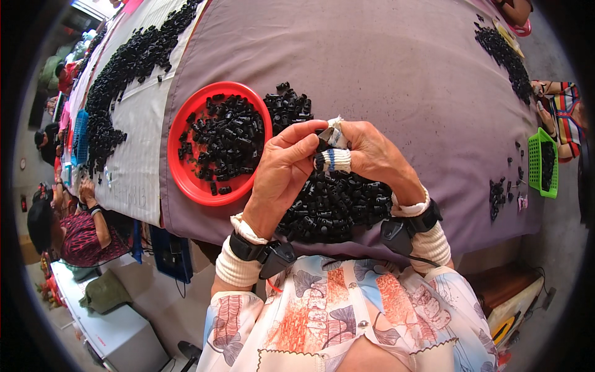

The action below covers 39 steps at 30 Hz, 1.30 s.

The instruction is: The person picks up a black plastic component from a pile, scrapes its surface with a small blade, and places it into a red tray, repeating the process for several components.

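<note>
The small plastic parts (338, 214) mid-frame are black, the round tray (174, 156) at centre left bright red, the tablecloth (396, 74) dusty mauve, the finger sleeve (338, 160) at centre white with blue stripes, the leaf-printed shirt (297, 310) at the bottom cream, orange and blue, and the far-right basket (550, 191) lime green.

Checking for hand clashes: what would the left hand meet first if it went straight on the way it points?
Probably the right hand, at its wrapped fingers, beyond the small dark piece at the fingertips of the left hand; depth is unclear.
</note>
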Motion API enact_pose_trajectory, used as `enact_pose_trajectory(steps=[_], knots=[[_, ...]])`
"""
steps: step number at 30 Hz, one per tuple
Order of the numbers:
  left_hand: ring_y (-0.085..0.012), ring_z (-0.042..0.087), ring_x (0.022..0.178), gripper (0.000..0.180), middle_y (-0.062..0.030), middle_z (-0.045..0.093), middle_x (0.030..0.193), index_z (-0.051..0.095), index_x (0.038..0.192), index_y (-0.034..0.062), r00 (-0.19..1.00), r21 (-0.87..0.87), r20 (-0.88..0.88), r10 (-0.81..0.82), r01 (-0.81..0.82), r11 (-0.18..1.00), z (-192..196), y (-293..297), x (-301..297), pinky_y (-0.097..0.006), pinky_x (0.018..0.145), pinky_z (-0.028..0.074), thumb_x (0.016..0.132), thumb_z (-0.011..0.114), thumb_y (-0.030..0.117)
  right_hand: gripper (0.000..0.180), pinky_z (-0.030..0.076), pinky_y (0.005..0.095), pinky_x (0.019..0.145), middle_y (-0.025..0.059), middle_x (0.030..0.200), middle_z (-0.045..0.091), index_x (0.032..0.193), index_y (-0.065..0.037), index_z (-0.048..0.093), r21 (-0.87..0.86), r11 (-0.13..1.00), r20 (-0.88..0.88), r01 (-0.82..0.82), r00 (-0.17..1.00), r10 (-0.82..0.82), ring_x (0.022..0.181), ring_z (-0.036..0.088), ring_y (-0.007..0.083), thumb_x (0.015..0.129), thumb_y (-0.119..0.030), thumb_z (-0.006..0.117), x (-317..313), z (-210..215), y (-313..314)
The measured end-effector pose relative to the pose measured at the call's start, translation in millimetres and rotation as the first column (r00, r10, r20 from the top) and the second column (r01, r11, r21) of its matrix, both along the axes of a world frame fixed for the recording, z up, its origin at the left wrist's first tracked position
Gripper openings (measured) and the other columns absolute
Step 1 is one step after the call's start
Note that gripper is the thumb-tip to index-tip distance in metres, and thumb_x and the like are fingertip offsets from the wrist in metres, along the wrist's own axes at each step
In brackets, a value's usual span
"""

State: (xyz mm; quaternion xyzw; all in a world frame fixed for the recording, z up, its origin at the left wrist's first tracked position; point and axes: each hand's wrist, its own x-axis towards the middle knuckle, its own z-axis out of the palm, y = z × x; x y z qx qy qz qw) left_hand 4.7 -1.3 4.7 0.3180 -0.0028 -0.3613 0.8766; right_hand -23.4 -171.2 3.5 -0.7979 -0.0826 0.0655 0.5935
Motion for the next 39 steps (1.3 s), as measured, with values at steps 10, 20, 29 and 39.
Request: enact_pose_trajectory(steps=[10, 20, 29, 39], knots=[[-0.0137, 0.06, 0.085, 0.023, -0.0103, 0.062, 0.098, 0.057, 0.108, -0.0041, 0.996, 0.099, 0.073, 0.052, -0.059, 0.993, 1.9, -5.6, -2.4, -0.026, 0.075, 0.051, 0.086, 0.055, 0.003, 0.034, 0.041, 0.0326, 0.049, 0.0104, 0.056, 0.054, 0.069, 0.001, 0.052, 0.007, 1.0, -0.023, 0.014, 1.0, -0.014, 0.052, 0.052, 0.0176, 0.07, -0.028, 0.069, -2.4, -0.7, -2.2], [-0.0155, 0.06, 0.086, 0.022, -0.0112, 0.062, 0.098, 0.057, 0.107, -0.0045, 1.0, 0.085, 0.01, -0.01, 0.009, 0.996, 1.4, -4.6, 3.4, -0.027, 0.077, 0.05, 0.087, 0.054, 0.004, 0.036, 0.04, 0.034, 0.05, 0.0118, 0.057, 0.054, 0.07, 0.001, 0.052, -0.023, 1.0, -0.043, 0.003, 0.999, -0.004, 0.052, 0.052, 0.0197, 0.07, -0.03, 0.069, -0.9, 1.4, -4.2], [-0.014, 0.06, 0.085, 0.021, -0.0105, 0.062, 0.097, 0.057, 0.106, -0.0044, 0.995, 0.117, 0.087, 0.046, -0.056, 0.992, 2.2, -5.5, -1.8, -0.026, 0.075, 0.05, 0.086, 0.055, 0.002, 0.037, 0.038, 0.0329, 0.05, 0.0093, 0.057, 0.051, 0.072, 0.001, 0.052, 0.022, 1.0, -0.066, -0.011, 0.998, 0.012, 0.053, 0.048, 0.0176, 0.072, -0.032, 0.069, -2.2, 4.0, -0.2], [-0.0128, 0.06, 0.084, 0.021, -0.0092, 0.062, 0.095, 0.058, 0.106, -0.0035, 1.0, 0.078, 0.005, 0.018, -0.019, 0.997, 6.1, -4.6, -0.3, -0.024, 0.075, 0.05, 0.085, 0.056, 0.002, 0.038, 0.037, 0.0311, 0.049, 0.0051, 0.057, 0.049, 0.071, 0.0, 0.053, 0.046, 0.999, -0.082, -0.021, 0.996, 0.024, 0.054, 0.045, 0.014, 0.072, -0.034, 0.069, -1.5, 1.3, -3.0]])
